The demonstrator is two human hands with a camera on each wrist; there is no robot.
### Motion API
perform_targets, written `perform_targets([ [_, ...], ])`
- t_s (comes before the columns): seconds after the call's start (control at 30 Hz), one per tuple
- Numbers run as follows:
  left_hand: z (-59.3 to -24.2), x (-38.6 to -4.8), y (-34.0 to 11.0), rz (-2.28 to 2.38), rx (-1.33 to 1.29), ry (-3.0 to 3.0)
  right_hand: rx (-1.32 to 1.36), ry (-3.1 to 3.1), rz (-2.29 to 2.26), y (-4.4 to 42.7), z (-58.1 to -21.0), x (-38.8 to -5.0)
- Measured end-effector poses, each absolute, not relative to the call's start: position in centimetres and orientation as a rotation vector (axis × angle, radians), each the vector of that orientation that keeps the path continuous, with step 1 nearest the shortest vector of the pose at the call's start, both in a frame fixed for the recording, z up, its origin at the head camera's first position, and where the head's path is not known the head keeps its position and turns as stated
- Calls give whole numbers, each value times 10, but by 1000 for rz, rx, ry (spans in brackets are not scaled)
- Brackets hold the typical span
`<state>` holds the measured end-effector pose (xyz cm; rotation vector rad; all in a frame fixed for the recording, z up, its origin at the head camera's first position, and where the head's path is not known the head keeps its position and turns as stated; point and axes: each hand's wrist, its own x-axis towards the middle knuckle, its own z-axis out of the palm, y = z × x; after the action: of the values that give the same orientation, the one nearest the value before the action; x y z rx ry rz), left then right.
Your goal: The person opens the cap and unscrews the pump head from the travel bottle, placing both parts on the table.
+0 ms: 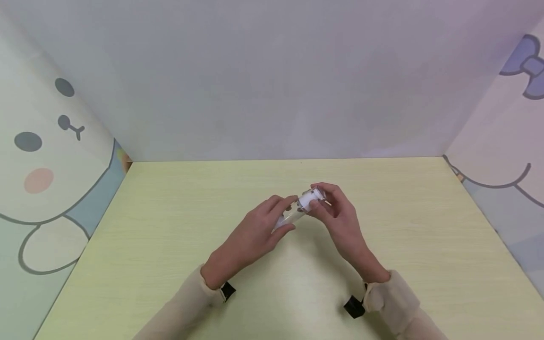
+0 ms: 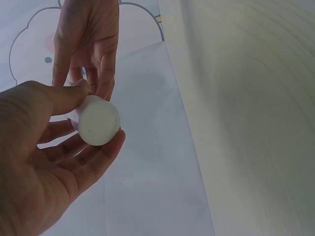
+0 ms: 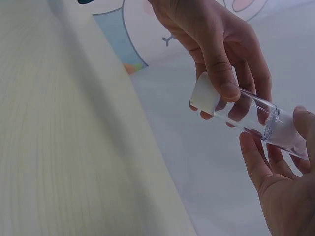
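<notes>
Both hands hold a clear cylindrical bottle (image 1: 291, 216) tilted above the table. My left hand (image 1: 254, 230) grips the lower part, thumb on one side and fingers on the other. At that end is a round white base (image 2: 99, 124), which faces the left wrist camera. My right hand (image 1: 343, 224) pinches the other end, a clear cap (image 3: 285, 129) with a white part inside. In the right wrist view the see-through body (image 3: 251, 109) shows left-hand fingers behind it. Whether the cap is seated or loose, I cannot tell.
Beneath the hands lies a pale wood-grain table (image 1: 191, 189). A plain light wall (image 1: 272, 85) rises at its back edge, and side panels with cartoon animals (image 1: 46, 141) stand left and right. Each sleeve has a small black block (image 1: 354, 307) at the wrist.
</notes>
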<state>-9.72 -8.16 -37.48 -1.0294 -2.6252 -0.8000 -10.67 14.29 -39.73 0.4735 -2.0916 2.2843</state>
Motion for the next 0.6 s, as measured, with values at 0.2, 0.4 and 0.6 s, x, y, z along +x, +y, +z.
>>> perform_targets([
  [0.2,-374,-96,-82,-722,-1050,-2607,473,-2101,2268,143,-397,-107],
  [0.4,-373,-95,-82,-725,-1076,-2598,477,-2122,2256,144,-396,-107],
  [0.6,-372,-94,-83,-770,-1101,-2590,505,-2097,2281,144,-396,-107],
])
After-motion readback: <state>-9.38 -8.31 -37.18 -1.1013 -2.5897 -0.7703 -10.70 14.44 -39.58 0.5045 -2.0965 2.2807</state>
